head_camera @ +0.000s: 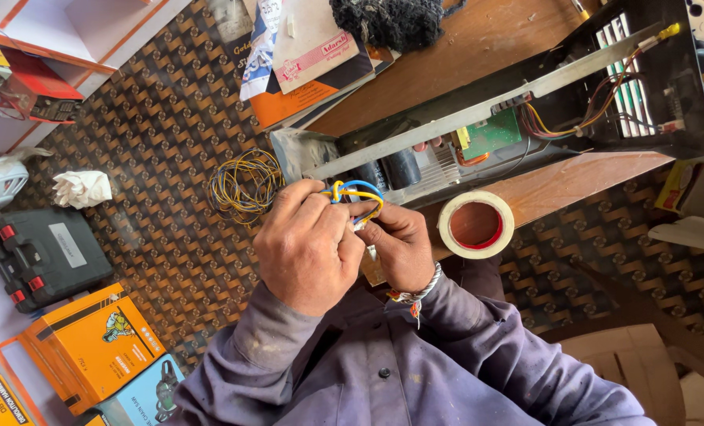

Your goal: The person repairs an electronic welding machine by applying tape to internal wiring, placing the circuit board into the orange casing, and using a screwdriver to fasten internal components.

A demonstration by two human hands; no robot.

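While both hands pinch blue-yellow wires (357, 193), a tape roll (476, 224) rests on the wooden table (478, 47).

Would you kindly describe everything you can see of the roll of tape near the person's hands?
The cream-coloured roll of tape is a thick ring with a red inner core, seen almost face-on through its round hole. It lies flat at the near edge of the brown wooden table, slightly overhanging it, just below the opened black electrical case. It sits right beside the right hand without clearly touching it. No loose end shows, and nothing lies on it.
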